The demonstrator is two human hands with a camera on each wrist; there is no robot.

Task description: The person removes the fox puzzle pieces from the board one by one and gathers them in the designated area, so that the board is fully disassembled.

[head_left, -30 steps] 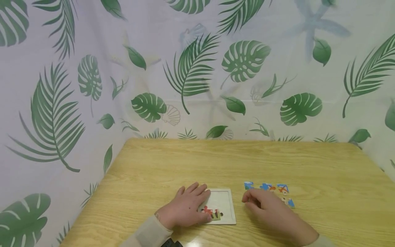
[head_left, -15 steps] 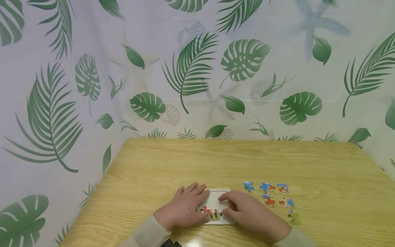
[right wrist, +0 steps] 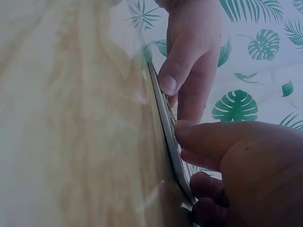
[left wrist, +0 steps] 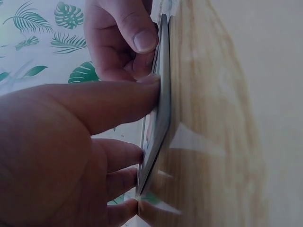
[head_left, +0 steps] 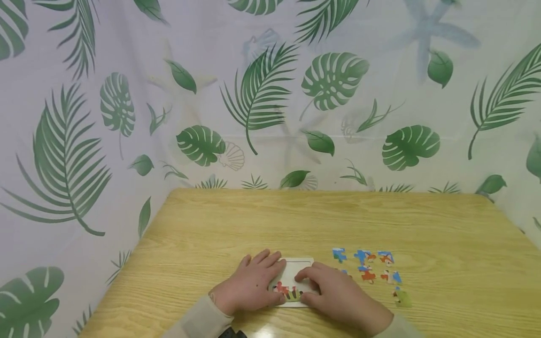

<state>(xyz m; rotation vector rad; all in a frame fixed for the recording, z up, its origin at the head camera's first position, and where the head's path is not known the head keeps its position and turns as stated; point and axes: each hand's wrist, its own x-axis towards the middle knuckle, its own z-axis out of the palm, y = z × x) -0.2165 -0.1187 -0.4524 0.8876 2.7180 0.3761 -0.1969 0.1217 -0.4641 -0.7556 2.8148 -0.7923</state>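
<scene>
A pale square jigsaw tray point(head_left: 296, 267) lies on the table in the head view. Along its near side sit a red puzzle piece point(head_left: 282, 287) and a yellow-green puzzle piece with dark stripes point(head_left: 293, 295). My left hand point(head_left: 253, 287) rests over the tray's left side with fingers stretched and the thumb on the pieces' near edge. From the right, my right hand point(head_left: 344, 293) touches the striped piece's end with its thumb; the index finger stands apart above. In the right wrist view the other fingers of that hand point(right wrist: 255, 161) bend by the tray's edge point(right wrist: 165, 123).
Right of the tray lie several loose puzzle pieces, among them a blue one point(head_left: 338, 254), a red one point(head_left: 367, 274) and a green one point(head_left: 403, 297). Another blue piece point(head_left: 344, 272) peeks out behind my right hand. A leaf-patterned curtain point(head_left: 270, 94) borders the wooden table point(head_left: 236, 220).
My right hand has moved left from beside the loose pieces onto the tray, uncovering several of them. The left hand stays where it was on the tray.
</scene>
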